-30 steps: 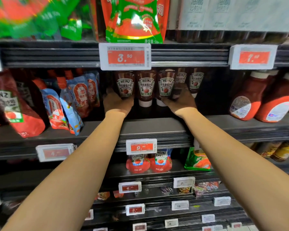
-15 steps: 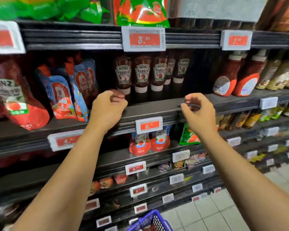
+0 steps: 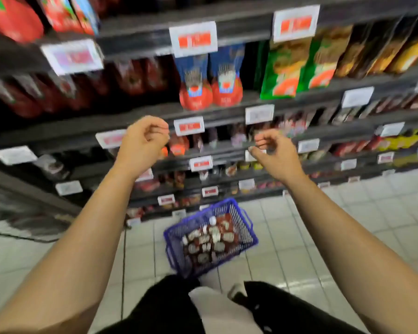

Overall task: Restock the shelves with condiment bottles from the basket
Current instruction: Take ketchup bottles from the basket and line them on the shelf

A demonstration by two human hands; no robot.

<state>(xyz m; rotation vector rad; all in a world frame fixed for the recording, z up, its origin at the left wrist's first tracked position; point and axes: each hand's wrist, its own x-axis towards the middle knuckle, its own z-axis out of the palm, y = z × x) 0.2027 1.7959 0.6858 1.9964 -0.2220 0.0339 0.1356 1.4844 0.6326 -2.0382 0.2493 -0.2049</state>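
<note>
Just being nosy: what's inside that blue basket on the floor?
The blue basket holds a heap of dark red bottles with white caps and pale labels, lying jumbled. The picture is too blurred to read labels, and whatever lies beneath the top layer is covered.

Nothing here reads clearly to me: the white-and-red price tags (image 3: 193,39) on the dark shelf edges (image 3: 140,42) are smeared, their digits beyond telling.
</note>
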